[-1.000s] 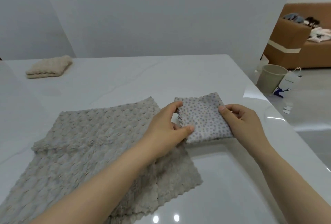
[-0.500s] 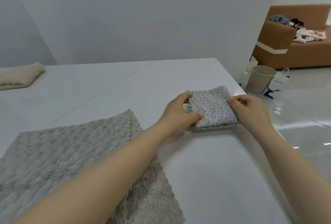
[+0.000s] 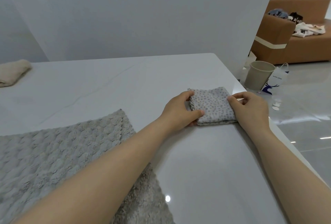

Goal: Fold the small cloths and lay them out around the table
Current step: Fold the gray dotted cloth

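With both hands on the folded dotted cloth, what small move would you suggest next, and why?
Probably release it: the dotted cloth already lies folded near the table edge, the left hand and right hand gripping its sides, while the large textured cloth waits unfolded.

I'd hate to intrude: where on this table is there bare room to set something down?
Bare: the far table between the beige cloth and the dotted cloth, and the near patch right of the grey cloth. Crowded: near left under that cloth, and around the left hand and right hand.
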Demonstrator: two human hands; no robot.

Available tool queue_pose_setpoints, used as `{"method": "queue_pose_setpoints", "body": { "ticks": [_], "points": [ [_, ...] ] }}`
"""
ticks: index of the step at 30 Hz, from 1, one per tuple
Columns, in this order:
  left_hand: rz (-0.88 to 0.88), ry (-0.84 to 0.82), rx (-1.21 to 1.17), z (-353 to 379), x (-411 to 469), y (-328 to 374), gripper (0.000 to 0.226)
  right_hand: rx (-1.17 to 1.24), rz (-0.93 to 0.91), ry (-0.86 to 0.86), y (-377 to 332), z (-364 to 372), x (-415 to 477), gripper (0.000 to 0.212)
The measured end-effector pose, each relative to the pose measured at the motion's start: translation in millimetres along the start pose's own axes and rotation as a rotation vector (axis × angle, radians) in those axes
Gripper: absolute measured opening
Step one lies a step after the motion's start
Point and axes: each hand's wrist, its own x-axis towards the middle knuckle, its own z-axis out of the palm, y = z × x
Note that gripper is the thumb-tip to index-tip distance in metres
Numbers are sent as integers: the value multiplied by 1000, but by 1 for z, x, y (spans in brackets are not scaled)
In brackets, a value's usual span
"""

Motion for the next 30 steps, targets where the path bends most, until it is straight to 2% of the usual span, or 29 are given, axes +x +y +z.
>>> {"method": "queue_pose_setpoints", "body": {
  "ticks": [12,18,30],
  "points": [
    [130,78,499,12,15,8,76,-81,-45,142,11,-3,5,21],
    [137,155,528,19,8,8,54,-111,-36,155,14,-2,8,22],
    [134,158,535,22,-9,12,50,-108,-29,108,16,-13,0,24]
  ]
}}
